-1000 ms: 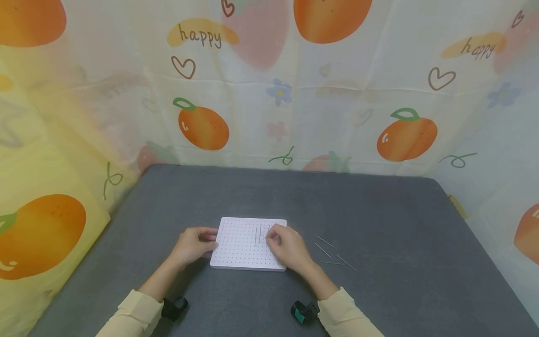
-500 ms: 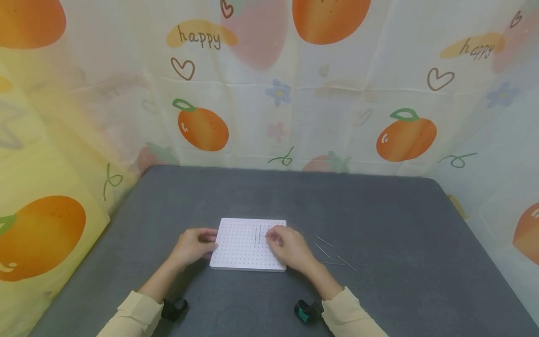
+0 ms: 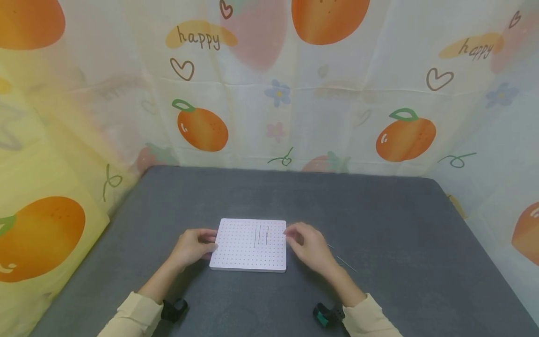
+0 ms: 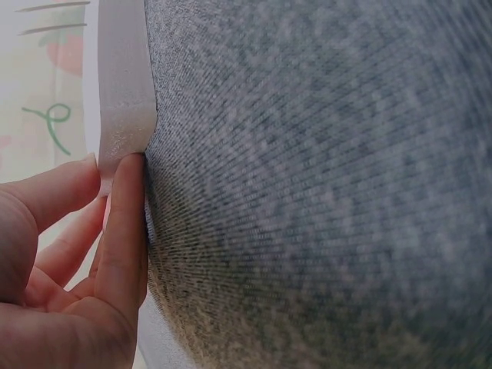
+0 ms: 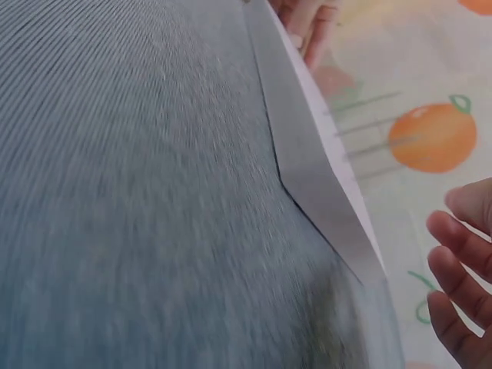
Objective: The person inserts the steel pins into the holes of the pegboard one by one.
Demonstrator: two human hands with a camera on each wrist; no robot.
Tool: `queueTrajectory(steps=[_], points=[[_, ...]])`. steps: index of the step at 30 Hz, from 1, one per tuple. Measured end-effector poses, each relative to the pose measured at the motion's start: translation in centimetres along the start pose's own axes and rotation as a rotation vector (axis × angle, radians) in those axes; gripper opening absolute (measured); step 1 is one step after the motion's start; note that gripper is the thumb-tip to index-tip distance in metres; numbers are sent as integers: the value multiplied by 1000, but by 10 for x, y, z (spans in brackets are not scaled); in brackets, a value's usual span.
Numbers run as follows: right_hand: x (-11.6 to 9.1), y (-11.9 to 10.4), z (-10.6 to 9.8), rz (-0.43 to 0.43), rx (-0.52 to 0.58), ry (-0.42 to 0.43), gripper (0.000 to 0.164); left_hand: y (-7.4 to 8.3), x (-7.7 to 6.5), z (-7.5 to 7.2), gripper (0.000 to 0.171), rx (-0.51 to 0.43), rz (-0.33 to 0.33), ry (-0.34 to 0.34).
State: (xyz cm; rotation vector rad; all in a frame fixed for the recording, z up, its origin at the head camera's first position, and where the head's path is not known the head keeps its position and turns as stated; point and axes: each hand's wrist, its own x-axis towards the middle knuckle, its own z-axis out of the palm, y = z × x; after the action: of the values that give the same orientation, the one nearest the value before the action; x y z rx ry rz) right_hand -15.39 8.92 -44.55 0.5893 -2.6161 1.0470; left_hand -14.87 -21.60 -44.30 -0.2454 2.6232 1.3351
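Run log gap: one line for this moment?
left hand: grips white board at left edge | right hand: empty, near board's right edge | thin rods: upright in board | loose rods: on table

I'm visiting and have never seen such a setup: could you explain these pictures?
No robot here: a person's bare left hand grips a white board with holes by its left edge; the right hand, near the right edge, holds nothing I can see. Thin rods stand in the board, and loose rods lie to its right on the dark table. The wide picture comes from a head-worn camera looking down; the two close ones from wrist cameras.
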Motion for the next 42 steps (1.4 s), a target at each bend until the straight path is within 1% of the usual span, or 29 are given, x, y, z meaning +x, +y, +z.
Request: queueTrajectory(steps=[3, 9, 14, 18, 21, 25, 31, 37, 42], points=[[-3, 5, -9, 9, 14, 24, 14, 0, -1, 0, 37, -8, 1, -4], [-10, 17, -22, 67, 25, 54, 14, 0, -1, -1, 38, -10, -9, 0], [-16, 30, -33, 72, 30, 91, 16, 1, -1, -1, 37, -7, 0, 0], [-18, 40, -40, 108, 30, 104, 16, 1, -2, -2, 38, -13, 15, -3], [-19, 47, -44, 161, 28, 91, 16, 1, -2, -2, 37, -12, 13, -3], [-20, 54, -45, 231, 37, 50, 15, 2, -2, -2, 37, -9, 8, -4], [-20, 60, -42, 294, 16, 14, 12, 2, -2, -1, 38, -2, 2, -3], [-21, 63, -40, 325, -1, -15, 9, 1, 1, -1, 38, 0, -12, -3], [-21, 65, -39, 301, -31, -44, 8, 0, 1, 0, 38, -5, 1, -10]])
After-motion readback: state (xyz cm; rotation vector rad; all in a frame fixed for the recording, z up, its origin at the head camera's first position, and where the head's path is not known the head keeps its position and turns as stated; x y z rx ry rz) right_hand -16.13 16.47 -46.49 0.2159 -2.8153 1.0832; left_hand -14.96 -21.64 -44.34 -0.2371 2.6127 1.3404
